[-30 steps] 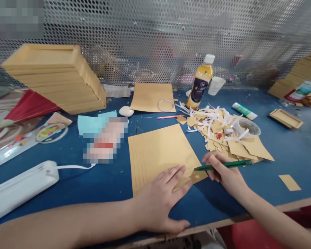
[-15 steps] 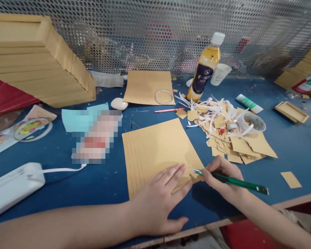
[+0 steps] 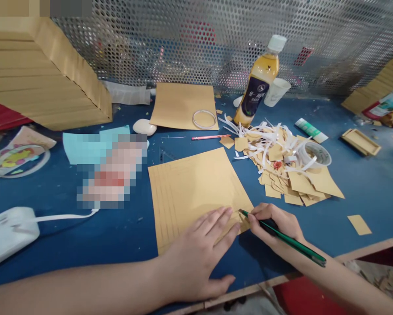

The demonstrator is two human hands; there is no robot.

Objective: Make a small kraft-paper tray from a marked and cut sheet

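A sheet of tan cardboard (image 3: 196,188) with pencil lines along its left side lies on the blue table (image 3: 117,236). My left hand (image 3: 199,249) rests flat on its near edge, fingers spread. Between the fingers of my right hand (image 3: 278,223) is a green utility knife (image 3: 291,243), its tip at the sheet's lower right corner, close to my left fingertips. Whether the tip touches the card I cannot tell. Right of the sheet lies a heap of card scraps and white paper strips (image 3: 275,153). Beyond the sheet is a pink pencil (image 3: 211,137).
A drink bottle (image 3: 257,85) and paper cup (image 3: 277,92) stand by the perforated metal screen (image 3: 134,43). Another card sheet (image 3: 180,103) carries a ring. To the left are a blurred-out object, a white corded device (image 3: 11,236) and a stack of folded cardboard (image 3: 45,83).
The knife has turned in my right hand, and its tip has shifted slightly left and away from me. My left hand stays on the sheet. The whole view has shifted a little.
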